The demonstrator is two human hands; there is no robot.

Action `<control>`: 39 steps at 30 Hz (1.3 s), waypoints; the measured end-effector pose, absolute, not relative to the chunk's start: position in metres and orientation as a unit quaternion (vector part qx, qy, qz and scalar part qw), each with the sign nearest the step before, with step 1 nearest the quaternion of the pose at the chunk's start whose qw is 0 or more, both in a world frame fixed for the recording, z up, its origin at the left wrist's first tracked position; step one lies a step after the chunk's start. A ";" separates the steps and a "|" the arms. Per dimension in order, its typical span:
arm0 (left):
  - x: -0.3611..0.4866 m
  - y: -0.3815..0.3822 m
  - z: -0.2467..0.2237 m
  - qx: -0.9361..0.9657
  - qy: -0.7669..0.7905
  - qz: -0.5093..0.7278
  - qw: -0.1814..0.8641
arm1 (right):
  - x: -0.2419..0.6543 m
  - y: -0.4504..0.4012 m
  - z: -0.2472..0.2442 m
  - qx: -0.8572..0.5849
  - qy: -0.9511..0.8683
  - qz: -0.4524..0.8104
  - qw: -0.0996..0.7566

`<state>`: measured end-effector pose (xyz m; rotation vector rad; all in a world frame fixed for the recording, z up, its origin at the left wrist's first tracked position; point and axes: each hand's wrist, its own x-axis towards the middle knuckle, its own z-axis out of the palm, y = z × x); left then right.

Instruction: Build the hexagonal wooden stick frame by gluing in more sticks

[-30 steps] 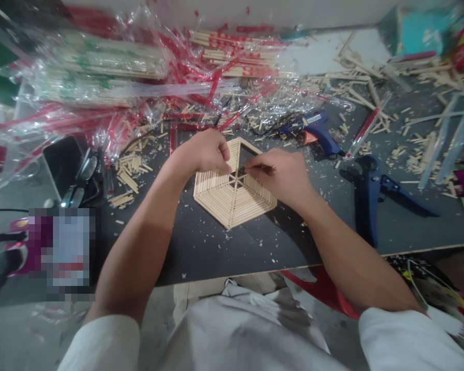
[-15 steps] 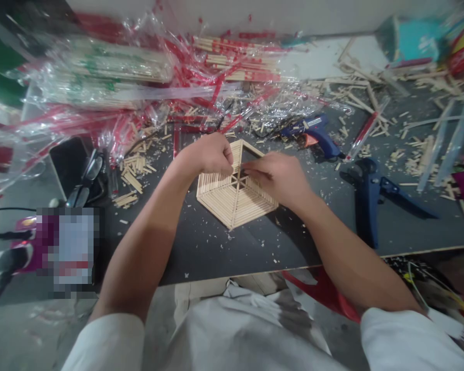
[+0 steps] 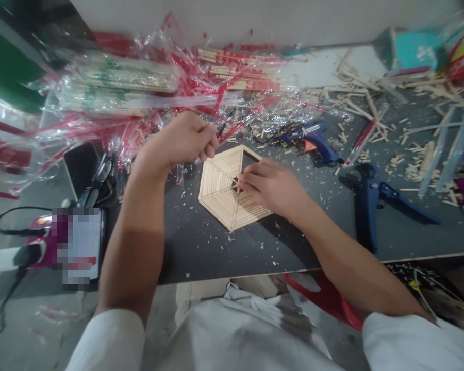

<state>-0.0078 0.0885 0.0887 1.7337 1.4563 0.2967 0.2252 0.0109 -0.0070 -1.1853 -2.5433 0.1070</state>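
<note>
Touching the stick hexagon (image 3: 219,181) — right hand (image 3: 274,186); left hand (image 3: 185,137) nearby.

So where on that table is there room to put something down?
Mostly bare, bar small crumbs: the strip between the hexagonal stick piece and the front edge of the table, and the patch between the right hand, glue gun and blue cutter. The back is crowded with wrapped stick bundles, the right side with loose wood pieces.

We are looking into a craft workshop: a glue gun (image 3: 320,143) and a blue hand cutter (image 3: 366,216) are lying on a dark surface (image 3: 216,257), wooden offcuts (image 3: 425,159) are littering it, and wrapped stick bundles (image 3: 135,73) are crowding its back.
</note>
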 end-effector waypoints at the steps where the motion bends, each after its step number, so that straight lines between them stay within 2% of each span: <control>1: -0.010 0.087 0.093 0.684 0.584 0.134 0.415 | 0.225 0.011 -0.008 -0.419 -0.891 0.044 0.172; 6: -0.019 0.082 0.108 0.660 0.595 0.169 0.426 | 0.228 0.012 -0.013 -0.428 -0.876 0.080 0.208; 15: -0.023 0.077 0.118 0.658 0.600 0.176 0.421 | 0.227 0.009 -0.016 -0.422 -0.874 0.059 0.236; 24: -0.019 0.084 0.105 0.600 0.616 0.274 0.431 | 0.223 0.012 -0.016 -0.400 -0.891 0.069 0.206; 35: -0.015 0.082 0.098 0.626 0.581 0.253 0.454 | 0.217 0.011 -0.013 -0.409 -0.886 0.066 0.210; 39: -0.018 0.084 0.096 0.630 0.573 0.248 0.462 | 0.218 0.012 -0.018 -0.388 -0.879 0.076 0.267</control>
